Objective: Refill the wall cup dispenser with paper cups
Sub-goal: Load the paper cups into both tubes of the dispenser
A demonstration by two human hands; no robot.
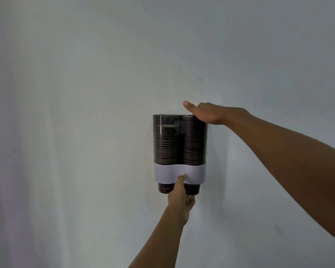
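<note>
— How did the grip stand on each side?

— The right hand (pixel 207 113) lay flat, palm down, on the top of the wall cup dispenser (pixel 180 149), over its right tube; its fingers were spread loose and pinched nothing, with one fingertip lifted toward the wall (pixel 66 93). The left hand (pixel 180 202) came up from below. Its thumb (pixel 181 179) pressed on the white band (pixel 162 174) at the middle, and the other fingers curled under the right bottom cup (pixel 192 189); whether they actually closed on that cup could not be told.

— And the cups themselves?

— Two dark stacks stood inside the clear tubes. The right stack (pixel 194 140) reached almost to the top, just under the right palm. The left stack (pixel 165 146) stopped a little lower, with a gap of empty tube above it. One cup with the word "latte" (pixel 165 188) poked out below the band on the left.

— So which step was that?

— It looked like the end of loading: the right palm seemed to be seating the fresh stack or pressing the cover shut, while the left steadied the housing from beneath.

— What did the next move call for?

— Probably a firm, even push straight down, with the left hand bracing so the dispenser did not rock on the wall. Then both hands would need to let go gently, and a check that the bottom cups hung level.
</note>
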